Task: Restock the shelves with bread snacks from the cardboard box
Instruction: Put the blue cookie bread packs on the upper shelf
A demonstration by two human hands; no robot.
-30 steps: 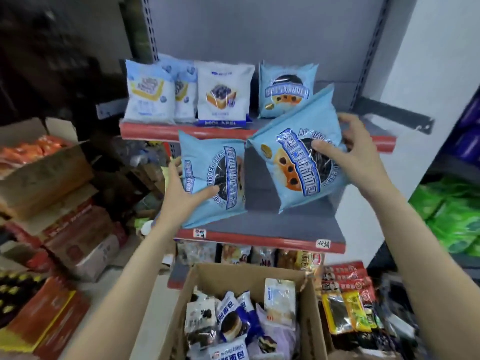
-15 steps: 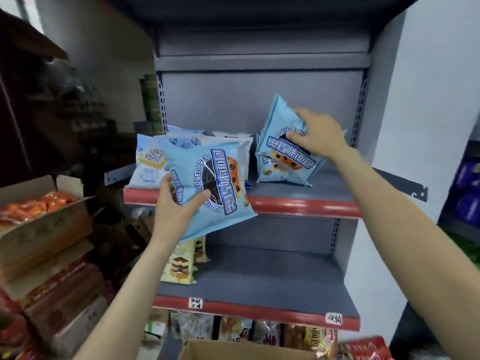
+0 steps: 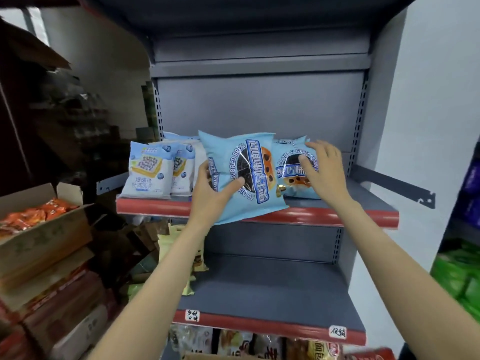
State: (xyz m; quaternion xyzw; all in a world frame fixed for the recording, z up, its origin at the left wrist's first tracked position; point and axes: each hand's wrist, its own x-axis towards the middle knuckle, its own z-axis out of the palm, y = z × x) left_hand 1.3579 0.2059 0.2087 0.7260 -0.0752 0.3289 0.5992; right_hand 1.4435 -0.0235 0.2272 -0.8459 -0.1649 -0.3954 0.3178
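Left hand (image 3: 210,193): grip pinching blue bread pack (image 3: 241,175), tilted, lower corner overhanging upper shelf (image 3: 337,216) red lip.
Right hand (image 3: 324,170): fingers spread, steadying shelved pack (image 3: 291,172).
Advice: stand held pack upright, push back just beside neighbour, label forward.

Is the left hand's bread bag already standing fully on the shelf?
No. The left hand grips the blue bread bag tilted, its lower corner hanging over the shelf's red edge.
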